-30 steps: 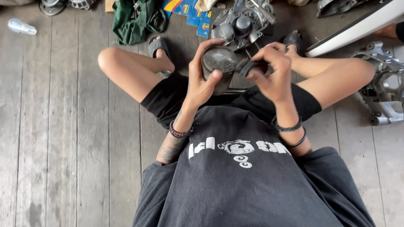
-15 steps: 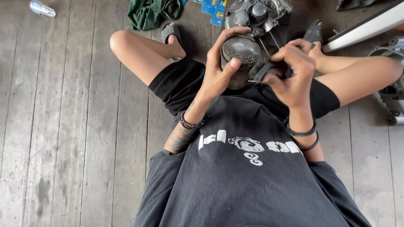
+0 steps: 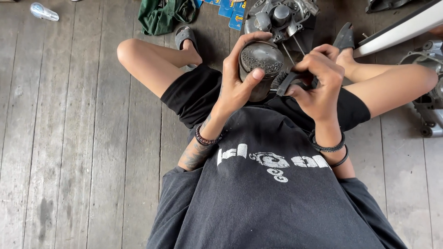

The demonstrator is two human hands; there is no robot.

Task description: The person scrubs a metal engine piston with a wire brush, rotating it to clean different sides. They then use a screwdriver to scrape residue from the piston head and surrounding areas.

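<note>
I sit on a wooden plank floor with knees spread. My left hand grips a dark grey metal piston, its sooty crown facing up, thumb pressed on the crown's near edge. My right hand is closed around a small black tool whose end rests against the piston's right side. Both hands are held above my lap, just in front of an engine block.
A grey engine block stands between my sandalled feet. A green cloth and blue packets lie beyond my left knee. A crankcase part and a white panel sit at right. A clear bottle lies far left.
The view shifted, so everything slid right and up in the frame. My hands keep the same hold; the black tool has turned slightly against the piston's side.
</note>
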